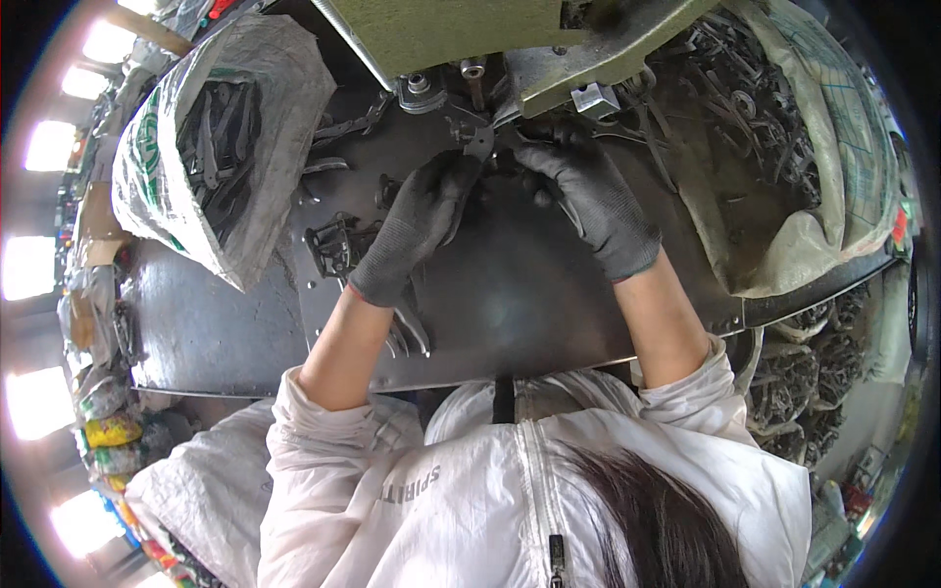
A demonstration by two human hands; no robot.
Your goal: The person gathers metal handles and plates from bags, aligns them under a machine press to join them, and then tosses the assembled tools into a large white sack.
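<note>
Both my hands wear dark grey knit gloves. My left hand (423, 218) is closed, its thumb and fingers pinching a flat grey metal piece (479, 144) with a small hole, just below the machine's front. Close by on the other side is my right hand (595, 196), its fingers curled around something dark that I cannot make out. A green press-like machine (451, 39) stands right above my fingertips, with a bolt (419, 84) and a spindle (473, 71) on its lower edge. Where the metal piece meets the machine is partly hidden by my fingers.
At the left, an open white woven bag (279, 88) holds dark metal handles. Another open sack (828, 186) with many metal parts lies at the right. Assembled metal tools (338, 245) rest on the dark metal table (520, 323) beside my left wrist. More filled bags (799, 382) stand below at right.
</note>
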